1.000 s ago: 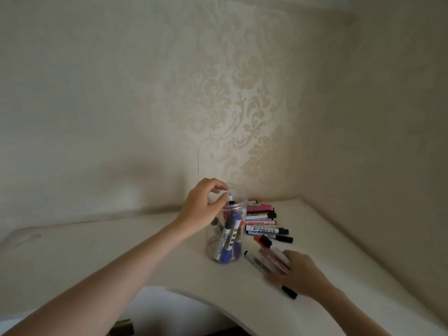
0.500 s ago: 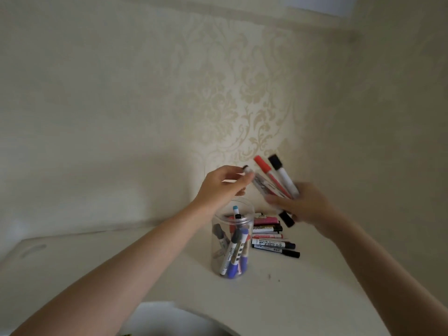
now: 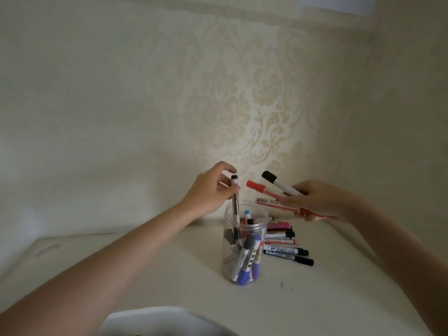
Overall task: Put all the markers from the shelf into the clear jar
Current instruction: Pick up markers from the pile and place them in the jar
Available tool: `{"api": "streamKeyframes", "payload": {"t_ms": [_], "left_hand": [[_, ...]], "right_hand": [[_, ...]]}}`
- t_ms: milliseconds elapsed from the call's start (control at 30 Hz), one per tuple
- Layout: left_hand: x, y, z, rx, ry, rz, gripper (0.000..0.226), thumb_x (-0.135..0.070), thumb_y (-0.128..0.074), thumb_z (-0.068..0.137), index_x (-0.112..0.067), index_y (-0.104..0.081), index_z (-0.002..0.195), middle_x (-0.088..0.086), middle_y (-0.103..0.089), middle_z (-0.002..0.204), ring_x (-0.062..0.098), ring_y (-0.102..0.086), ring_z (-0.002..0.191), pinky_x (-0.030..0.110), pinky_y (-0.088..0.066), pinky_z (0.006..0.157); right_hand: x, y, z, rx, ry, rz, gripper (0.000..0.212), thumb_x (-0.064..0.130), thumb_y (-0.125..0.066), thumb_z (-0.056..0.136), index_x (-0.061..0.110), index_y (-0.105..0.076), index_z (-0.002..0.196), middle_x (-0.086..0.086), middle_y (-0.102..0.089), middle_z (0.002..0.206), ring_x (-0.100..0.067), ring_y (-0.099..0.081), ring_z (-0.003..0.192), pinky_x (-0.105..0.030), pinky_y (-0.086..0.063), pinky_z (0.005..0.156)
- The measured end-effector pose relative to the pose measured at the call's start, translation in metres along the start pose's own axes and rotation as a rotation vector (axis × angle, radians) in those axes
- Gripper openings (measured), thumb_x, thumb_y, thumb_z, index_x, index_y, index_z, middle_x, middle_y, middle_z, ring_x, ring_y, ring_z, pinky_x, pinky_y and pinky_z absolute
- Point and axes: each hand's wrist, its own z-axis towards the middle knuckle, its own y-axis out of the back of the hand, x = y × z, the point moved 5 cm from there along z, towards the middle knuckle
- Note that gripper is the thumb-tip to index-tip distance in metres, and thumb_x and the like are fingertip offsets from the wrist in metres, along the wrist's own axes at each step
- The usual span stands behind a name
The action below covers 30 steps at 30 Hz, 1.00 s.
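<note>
Over jar [image 3: 242, 241], left hand [image 3: 208, 190] pinching one marker [image 3: 66, 204], right hand [image 3: 320, 200] gripping three.

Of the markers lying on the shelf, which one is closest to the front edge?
The black-capped marker at the near end of the row, beside the clear jar. The others lie behind it, toward the wall.

Cream damask wallpaper [image 3: 242, 105] in a corner, dim soft light

The wall [image 3: 242, 105] was cream with a pale damask pattern; the shelf [image 3: 169, 275] was off-white; the clear jar [image 3: 242, 243] held blue-, black- and grey-capped markers [image 3: 244, 260]; the right hand [image 3: 317, 202] held white-barrelled markers, one red-capped [image 3: 254, 186], one black-capped [image 3: 269, 176].
</note>
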Motion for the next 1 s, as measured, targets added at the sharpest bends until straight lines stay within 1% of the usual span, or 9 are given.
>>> {"api": "streamKeyframes", "payload": {"t_ms": [133, 233, 333, 433, 533, 700, 800, 900, 1000], "left_hand": [[0.007, -0.008, -0.005, 0.099, -0.05, 0.183, 0.018, -0.026, -0.071, 0.087, -0.028, -0.063, 0.104, -0.008, -0.073, 0.088, 0.002, -0.069, 0.083, 0.012, -0.044, 0.072], [0.011, -0.014, -0.009, 0.171, -0.069, 0.282, 0.013, -0.034, -0.07, 0.087, -0.024, -0.072, 0.096, -0.008, -0.074, 0.089, 0.003, -0.068, 0.087, 0.01, -0.043, 0.07], [0.02, -0.017, -0.013, 0.155, -0.068, 0.314, 0.02, -0.039, -0.067, 0.088, -0.023, -0.077, 0.093, -0.013, -0.074, 0.088, 0.001, -0.065, 0.084, 0.012, -0.045, 0.07], [0.028, -0.014, -0.013, 0.112, -0.065, 0.262, 0.009, -0.027, -0.072, 0.085, -0.021, -0.076, 0.091, -0.01, -0.074, 0.087, 0.003, -0.066, 0.079, 0.008, -0.043, 0.065], [0.033, -0.012, -0.014, 0.076, -0.05, 0.229, 0.015, -0.018, -0.08, 0.076, -0.022, -0.074, 0.089, -0.009, -0.073, 0.084, 0.002, -0.064, 0.069, 0.006, -0.042, 0.06], [0.041, -0.013, -0.013, 0.087, 0.045, 0.189, 0.02, -0.025, -0.079, 0.077, -0.025, -0.071, 0.095, -0.013, -0.071, 0.096, -0.004, -0.063, 0.065, 0.002, -0.042, 0.058], [0.046, -0.013, -0.014, 0.088, 0.075, 0.153, 0.021, -0.03, -0.079, 0.078, -0.026, -0.072, 0.097, -0.015, -0.072, 0.098, -0.006, -0.063, 0.066, 0.001, -0.041, 0.058], [0.05, -0.015, -0.015, 0.1, 0.101, 0.13, 0.019, -0.034, -0.079, 0.078, -0.029, -0.073, 0.095, -0.02, -0.07, 0.091, -0.011, -0.062, 0.065, 0.001, -0.04, 0.056], [0.053, -0.015, -0.014, 0.085, 0.132, 0.081, 0.02, -0.034, -0.079, 0.078, -0.027, -0.074, 0.096, -0.02, -0.07, 0.08, -0.004, -0.066, 0.071, 0.007, -0.043, 0.06]], "right_hand": [[0.009, 0.006, 0.011, 0.033, -0.008, -0.152, 0.029, 0.042, -0.072, 0.079, 0.016, -0.072, 0.094, -0.001, -0.065, 0.061, -0.01, -0.053, 0.047, -0.018, -0.046, 0.049], [0.018, 0.003, 0.02, 0.106, -0.031, -0.164, 0.026, 0.036, -0.073, 0.08, 0.014, -0.073, 0.095, -0.001, -0.065, 0.058, -0.007, -0.048, 0.041, -0.017, -0.042, 0.043], [0.024, -0.008, 0.03, 0.173, -0.071, -0.209, 0.023, 0.029, -0.069, 0.085, 0.009, -0.073, 0.095, -0.001, -0.064, 0.057, -0.005, -0.048, 0.039, -0.015, -0.039, 0.042], [0.03, -0.021, 0.037, 0.235, -0.06, -0.292, 0.025, 0.033, -0.065, 0.088, 0.01, -0.074, 0.092, -0.003, -0.065, 0.061, -0.007, -0.048, 0.044, -0.015, -0.038, 0.043], [0.039, -0.03, 0.043, 0.258, -0.008, -0.436, 0.024, 0.037, -0.066, 0.086, 0.017, -0.073, 0.096, -0.002, -0.068, 0.07, -0.009, -0.055, 0.054, -0.017, -0.043, 0.051], [0.063, -0.034, 0.058, 0.292, 0.074, -0.671, 0.02, 0.038, -0.07, 0.082, 0.024, -0.074, 0.095, 0.002, -0.069, 0.065, -0.01, -0.06, 0.057, -0.02, -0.049, 0.057], [0.076, -0.028, 0.062, 0.373, -0.012, -0.725, 0.016, 0.033, -0.072, 0.081, 0.021, -0.073, 0.09, 0.0, -0.068, 0.068, -0.01, -0.056, 0.054, -0.016, -0.041, 0.046], [0.082, -0.046, 0.071, 0.447, -0.052, -0.908, 0.034, 0.037, -0.071, 0.08, 0.013, -0.072, 0.104, -0.004, -0.065, 0.076, -0.009, -0.05, 0.051, -0.015, -0.038, 0.044], [0.087, -0.064, 0.078, 0.443, 0.006, -0.983, 0.04, 0.037, -0.07, 0.08, 0.007, -0.071, 0.107, -0.004, -0.06, 0.075, -0.01, -0.047, 0.049, -0.016, -0.041, 0.048]]}}
